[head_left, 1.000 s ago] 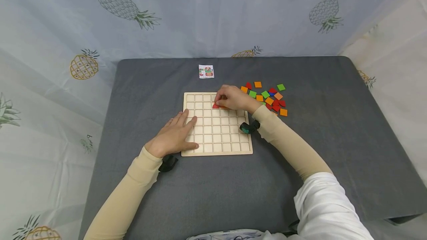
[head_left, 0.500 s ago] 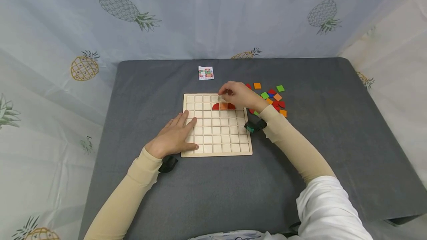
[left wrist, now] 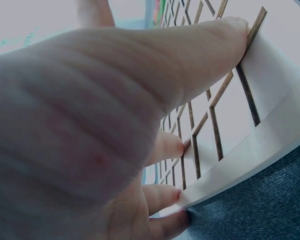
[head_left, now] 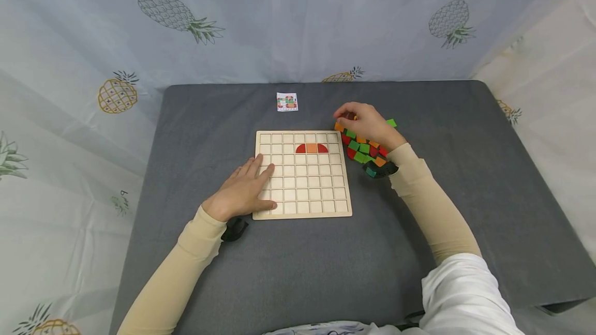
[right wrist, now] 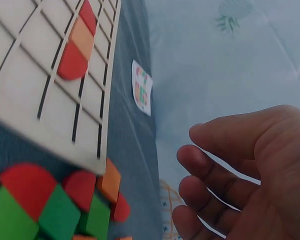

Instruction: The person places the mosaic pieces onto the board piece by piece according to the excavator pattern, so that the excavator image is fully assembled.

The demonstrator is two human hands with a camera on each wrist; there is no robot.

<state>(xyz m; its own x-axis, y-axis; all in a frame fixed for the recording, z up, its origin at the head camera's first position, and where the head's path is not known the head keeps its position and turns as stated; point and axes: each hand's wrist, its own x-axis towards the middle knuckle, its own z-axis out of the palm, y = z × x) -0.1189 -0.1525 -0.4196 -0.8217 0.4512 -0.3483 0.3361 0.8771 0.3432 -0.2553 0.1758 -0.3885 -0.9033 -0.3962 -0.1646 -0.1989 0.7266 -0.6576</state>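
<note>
A pale wooden grid board (head_left: 302,190) lies on the table, with a red quarter-round tile (head_left: 300,148), an orange square tile (head_left: 311,148) and another red quarter-round tile (head_left: 322,148) side by side in its second row from the far edge. My left hand (head_left: 242,187) rests on the board's left side, fingers spread and straight. Over the loose pile of red, green and orange tiles (head_left: 364,148) hovers my right hand (head_left: 365,122). Its fingers are loosely bent with a gap to the thumb, and nothing shows between them in the right wrist view.
Beyond the board lies a small printed card (head_left: 287,102) with a coloured grid pattern. The dark grey cloth-covered table (head_left: 465,169) ends at a pineapple-print curtain (head_left: 288,25) behind it.
My right hand has let go of the red tile on the board and moved right, above the loose tiles. My left hand stays where it was.
</note>
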